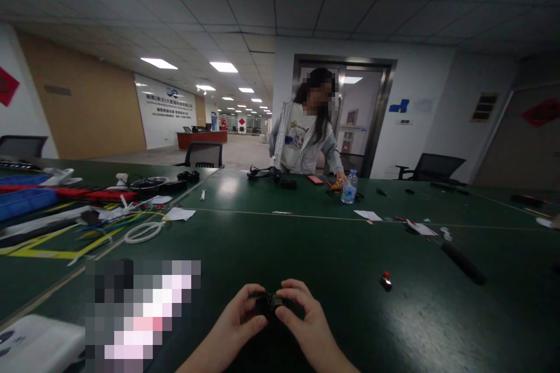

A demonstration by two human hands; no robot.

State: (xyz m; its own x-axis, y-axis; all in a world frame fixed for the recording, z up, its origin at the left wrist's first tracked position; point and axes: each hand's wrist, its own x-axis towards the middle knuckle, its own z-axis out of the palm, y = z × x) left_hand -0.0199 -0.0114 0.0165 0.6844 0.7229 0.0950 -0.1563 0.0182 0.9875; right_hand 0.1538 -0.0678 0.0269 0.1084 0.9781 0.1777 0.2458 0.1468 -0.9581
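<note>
The left hand [240,313] and right hand [306,310] meet low in the middle of the view, each pinched narrow on a small black part [269,304], one at either end. The part sits between the thumbs and fingers, over the near side of the green desk [245,244]; whether it touches the top I cannot tell. Off to the right lies a small red and silver piece [386,281], with a black rod [462,262] farther right. On the left are a coiled white cable [143,232], a sheet of paper [180,214] and, nearest, a white box [44,341]. A co-worker [291,139] stands across the desk, one arm reaching down to an orange thing just beside an upright bottle [349,189]
</note>
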